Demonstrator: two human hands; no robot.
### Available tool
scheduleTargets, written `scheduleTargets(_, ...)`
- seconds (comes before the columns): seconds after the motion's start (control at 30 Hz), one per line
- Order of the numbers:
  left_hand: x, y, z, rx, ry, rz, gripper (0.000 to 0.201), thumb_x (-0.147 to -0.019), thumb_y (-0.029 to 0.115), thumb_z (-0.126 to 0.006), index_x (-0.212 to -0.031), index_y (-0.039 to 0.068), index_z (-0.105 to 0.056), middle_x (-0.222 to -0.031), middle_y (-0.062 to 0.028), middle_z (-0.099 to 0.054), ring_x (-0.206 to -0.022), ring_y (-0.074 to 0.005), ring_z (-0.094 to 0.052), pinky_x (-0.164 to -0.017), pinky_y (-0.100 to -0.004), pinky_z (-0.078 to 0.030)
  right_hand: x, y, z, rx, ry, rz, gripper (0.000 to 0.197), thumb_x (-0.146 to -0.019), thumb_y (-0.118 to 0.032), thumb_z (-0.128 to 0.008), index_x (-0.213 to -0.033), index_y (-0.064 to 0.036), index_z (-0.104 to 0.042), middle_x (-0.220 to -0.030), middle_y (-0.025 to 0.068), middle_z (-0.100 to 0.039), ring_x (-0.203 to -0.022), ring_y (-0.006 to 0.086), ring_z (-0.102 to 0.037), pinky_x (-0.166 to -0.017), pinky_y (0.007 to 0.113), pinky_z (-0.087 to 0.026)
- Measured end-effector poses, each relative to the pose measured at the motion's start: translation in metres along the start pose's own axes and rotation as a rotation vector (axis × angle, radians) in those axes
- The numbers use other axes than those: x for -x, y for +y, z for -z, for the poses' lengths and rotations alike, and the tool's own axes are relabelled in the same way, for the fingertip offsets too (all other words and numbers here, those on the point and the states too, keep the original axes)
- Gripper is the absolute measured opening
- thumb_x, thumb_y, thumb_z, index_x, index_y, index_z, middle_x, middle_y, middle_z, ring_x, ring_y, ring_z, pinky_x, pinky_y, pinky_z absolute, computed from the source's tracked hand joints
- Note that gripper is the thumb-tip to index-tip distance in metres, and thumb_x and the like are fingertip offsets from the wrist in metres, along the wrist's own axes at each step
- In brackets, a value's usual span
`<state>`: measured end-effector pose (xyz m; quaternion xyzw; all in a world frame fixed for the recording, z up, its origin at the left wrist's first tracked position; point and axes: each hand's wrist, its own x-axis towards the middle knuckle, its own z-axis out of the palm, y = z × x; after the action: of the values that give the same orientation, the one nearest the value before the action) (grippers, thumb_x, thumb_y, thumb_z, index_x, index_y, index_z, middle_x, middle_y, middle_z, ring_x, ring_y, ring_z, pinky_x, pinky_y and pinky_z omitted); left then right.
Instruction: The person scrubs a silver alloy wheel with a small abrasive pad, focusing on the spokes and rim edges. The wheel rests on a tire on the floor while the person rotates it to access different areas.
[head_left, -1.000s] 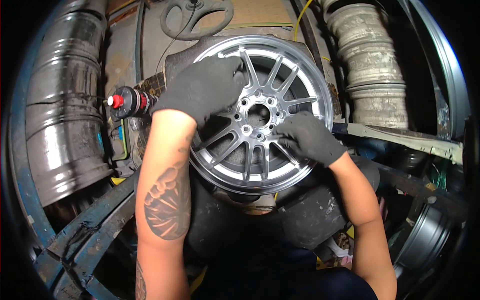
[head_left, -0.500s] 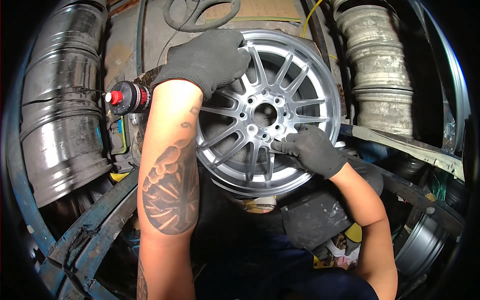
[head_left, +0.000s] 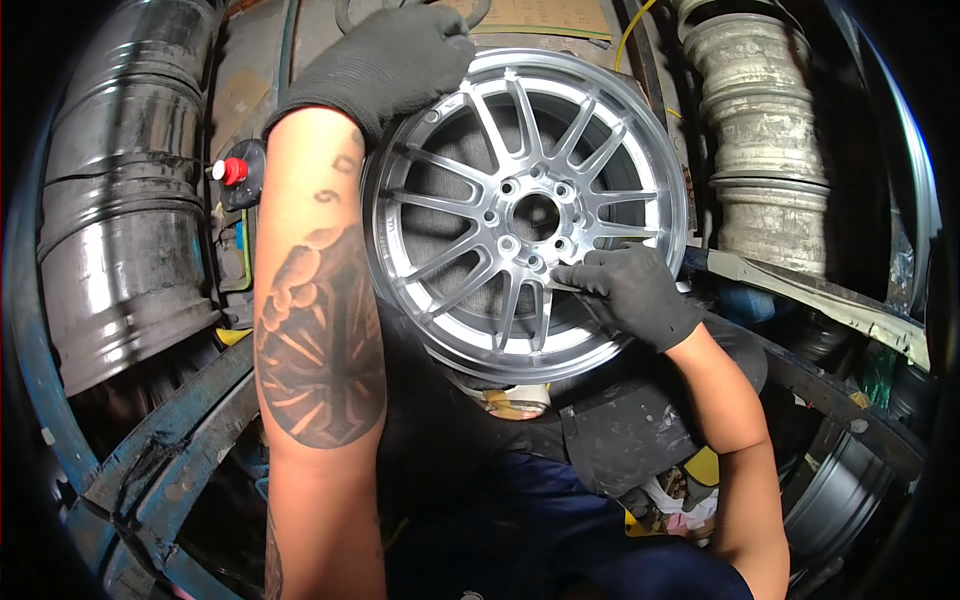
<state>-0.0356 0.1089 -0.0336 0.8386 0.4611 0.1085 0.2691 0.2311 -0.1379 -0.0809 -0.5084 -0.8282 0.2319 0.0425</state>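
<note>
A silver multi-spoke alloy wheel (head_left: 481, 258) lies face up in front of me. My left hand (head_left: 400, 60), in a dark knit glove, is curled closed at the wheel's upper left edge. Whatever its fingers hold, if anything, is hidden beneath them. On the lower right spokes, beside the hub, rests my right hand (head_left: 630, 295) in a dark glove. Its fingers are bent round a spoke there, and the fingertips reach close to the bolt holes. Left of my left forearm, a dark bottle with a red and white cap (head_left: 235, 171) is partly hidden.
Dark, shiny wheel barrels (head_left: 125, 230) are stacked along the left, and worn grey ones (head_left: 765, 150) along the right. Blue metal frame bars (head_left: 170, 455) cross the lower left. A steering wheel (head_left: 480, 12) lies behind my left hand. Another silver rim (head_left: 840, 490) sits low right.
My left hand has moved up and left, off the upper left spokes to the wheel's edge. The alloy wheel has turned slightly in the picture. My right hand keeps nearly the same place.
</note>
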Motion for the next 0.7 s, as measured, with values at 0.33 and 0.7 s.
scheduleTargets(0.33, 0.000, 0.022, 0.000, -0.044, 0.000, -0.039, 0.037, -0.097, 0.029, -0.055, -0.117, 0.002, -0.072, -0.114, -0.0306, -0.074, -0.111, -0.0466, -0.071, -0.097, -0.0502, -0.055, -0.031, -0.058, -0.037, 0.156, 0.120, 0.152, 0.055, -0.083, -0.025, -0.078, -0.138, -0.0224, -0.072, -0.078, -0.0002, -0.064, -0.067, 0.0203, -0.065, -0.065, 0.036, -0.049)
scheduleTargets(0.7, -0.009, -0.012, -0.010, -0.428, 0.022, -0.431, 0.040, -0.096, 0.029, -0.057, -0.120, 0.000, -0.071, -0.117, -0.0314, -0.073, -0.114, -0.0458, -0.071, -0.101, -0.0501, -0.055, -0.040, -0.071, -0.043, 0.234, 0.030, 0.161, 0.043, -0.085, -0.017, -0.070, -0.127, -0.0202, -0.075, -0.074, -0.0006, -0.062, -0.065, 0.0210, -0.066, -0.063, 0.037, -0.048)
